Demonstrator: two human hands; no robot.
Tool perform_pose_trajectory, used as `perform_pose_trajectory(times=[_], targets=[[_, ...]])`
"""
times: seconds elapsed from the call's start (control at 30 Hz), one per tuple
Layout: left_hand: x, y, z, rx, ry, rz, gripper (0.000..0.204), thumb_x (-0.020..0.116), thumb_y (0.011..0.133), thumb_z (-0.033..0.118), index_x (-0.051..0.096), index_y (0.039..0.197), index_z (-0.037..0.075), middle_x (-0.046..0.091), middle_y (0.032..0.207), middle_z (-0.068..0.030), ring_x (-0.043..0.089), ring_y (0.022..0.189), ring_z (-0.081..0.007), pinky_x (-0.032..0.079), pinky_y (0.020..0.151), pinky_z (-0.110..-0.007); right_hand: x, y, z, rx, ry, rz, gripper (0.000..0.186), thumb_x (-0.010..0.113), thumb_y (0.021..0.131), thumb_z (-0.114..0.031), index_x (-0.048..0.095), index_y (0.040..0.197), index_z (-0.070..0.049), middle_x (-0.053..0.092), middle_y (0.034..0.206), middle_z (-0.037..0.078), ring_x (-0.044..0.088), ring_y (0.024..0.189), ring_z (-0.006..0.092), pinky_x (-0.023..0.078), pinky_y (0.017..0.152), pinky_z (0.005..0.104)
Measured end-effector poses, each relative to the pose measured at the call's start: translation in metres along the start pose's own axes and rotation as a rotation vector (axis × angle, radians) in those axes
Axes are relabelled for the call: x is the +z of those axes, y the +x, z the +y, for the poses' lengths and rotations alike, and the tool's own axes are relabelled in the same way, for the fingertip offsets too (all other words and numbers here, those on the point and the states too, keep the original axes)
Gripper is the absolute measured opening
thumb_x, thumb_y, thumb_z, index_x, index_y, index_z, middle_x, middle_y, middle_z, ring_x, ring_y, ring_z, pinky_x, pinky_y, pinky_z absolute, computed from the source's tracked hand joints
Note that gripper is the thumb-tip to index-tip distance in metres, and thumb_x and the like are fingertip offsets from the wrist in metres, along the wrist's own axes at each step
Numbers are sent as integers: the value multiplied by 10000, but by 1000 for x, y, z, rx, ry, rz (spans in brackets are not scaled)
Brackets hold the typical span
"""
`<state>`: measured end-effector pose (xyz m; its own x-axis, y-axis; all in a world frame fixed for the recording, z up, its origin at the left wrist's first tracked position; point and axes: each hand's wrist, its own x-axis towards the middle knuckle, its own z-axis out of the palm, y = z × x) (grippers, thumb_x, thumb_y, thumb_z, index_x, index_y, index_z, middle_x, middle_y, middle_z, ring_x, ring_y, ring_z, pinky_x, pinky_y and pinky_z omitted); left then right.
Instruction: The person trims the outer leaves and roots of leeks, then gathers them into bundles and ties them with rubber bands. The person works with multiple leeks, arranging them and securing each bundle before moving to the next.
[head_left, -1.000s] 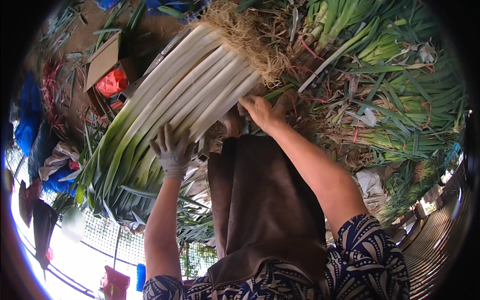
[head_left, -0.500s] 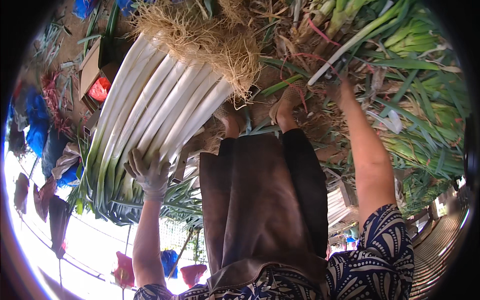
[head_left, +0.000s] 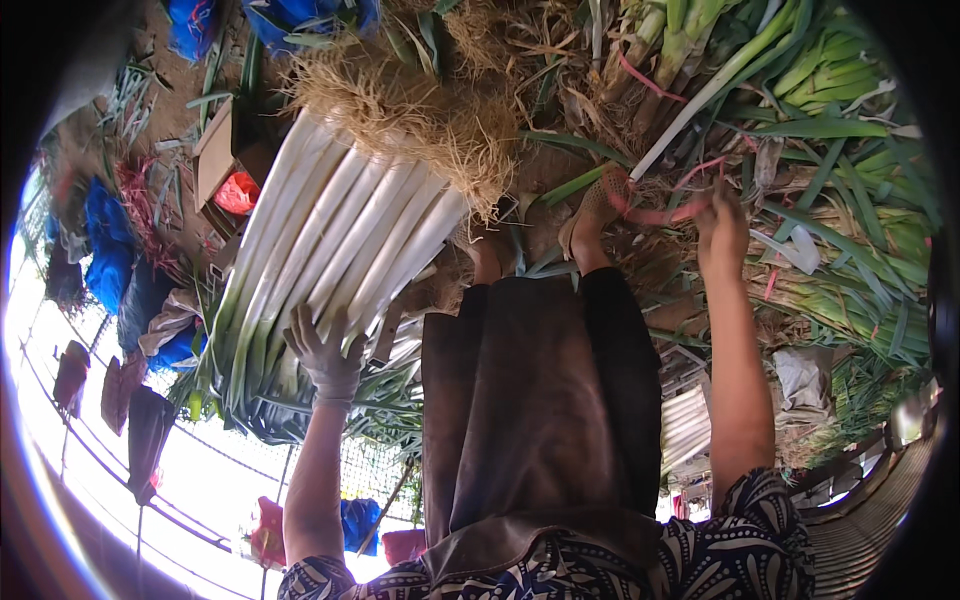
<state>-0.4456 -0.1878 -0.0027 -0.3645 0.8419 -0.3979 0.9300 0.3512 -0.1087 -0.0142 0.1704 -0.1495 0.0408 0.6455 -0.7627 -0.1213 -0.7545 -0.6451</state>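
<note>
A thick bundle of long green onions [head_left: 345, 220] lies on my left, with white stalks, a shaggy mass of tan roots [head_left: 400, 105] at the far end and dark green leaves nearer me. My left hand [head_left: 325, 355], in a pale thin glove, rests on the stalks with its fingers spread. Out to the right, my right hand [head_left: 722, 235] is closed on a pinkish-red tie strip [head_left: 665, 214]. The strip curves left from my fingers toward my foot, slightly smeared by motion. One loose green onion [head_left: 700, 100] slants across the ground beyond that hand.
Heaps of green onions [head_left: 850, 250] lie along the right, some bound with red ties. A cardboard box [head_left: 215, 155] with a red plastic bag [head_left: 237, 192] stands left of the bundle. Blue bags [head_left: 105, 235] hang further left. My feet [head_left: 590, 215] are between the piles.
My right hand has risen from the ground litter and moved right and nearer, drawing out the red tie strip. My left hand stays spread on the bundle; the whole view has shifted slightly.
</note>
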Motion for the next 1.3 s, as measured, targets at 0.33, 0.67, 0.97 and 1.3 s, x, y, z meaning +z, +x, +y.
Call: perform_pose_trajectory(times=[0.33, 0.67, 0.97, 1.3], targets=[[-94, 11, 154, -80, -1473, -680, 403, 615, 895, 232, 533, 1210, -5, 539, 1274, -167, 506, 1179, -275, 381, 1018, -400, 76, -280, 6, 258, -408, -652, 115, 553, 897, 18, 552, 1003, -28, 603, 876, 27, 578, 711, 67, 490, 662, 207], [-97, 54, 122, -460, -2606, -298, 406, 434, 990, 411, 549, 887, 36, 632, 1061, -121, 537, 974, -147, 424, 894, -305, 10, -301, -23, 172, -993, -307, 168, 540, 884, -21, 641, 1017, -5, 662, 903, 99, 625, 837, 173, 498, 761, 303], [-123, 148, 6, -284, -1776, -191, 293, 544, 964, 233, 626, 1111, -6, 656, 1039, -46, 567, 994, -108, 439, 903, -256, -205, -245, -43, -233, -1255, 237, 203, 578, 896, -118, 614, 1040, 21, 643, 904, 100, 593, 796, 188, 465, 728, 315], [-26, 290, -80, -467, -1269, -467, 349, 603, 902, 249, 620, 1141, -5, 633, 1019, -56, 557, 922, -136, 425, 848, -271, 97, -33, 254, -21, -659, 111, 279, 608, 873, -170, 579, 1090, 2, 617, 907, 106, 590, 808, 207, 472, 740, 332]])
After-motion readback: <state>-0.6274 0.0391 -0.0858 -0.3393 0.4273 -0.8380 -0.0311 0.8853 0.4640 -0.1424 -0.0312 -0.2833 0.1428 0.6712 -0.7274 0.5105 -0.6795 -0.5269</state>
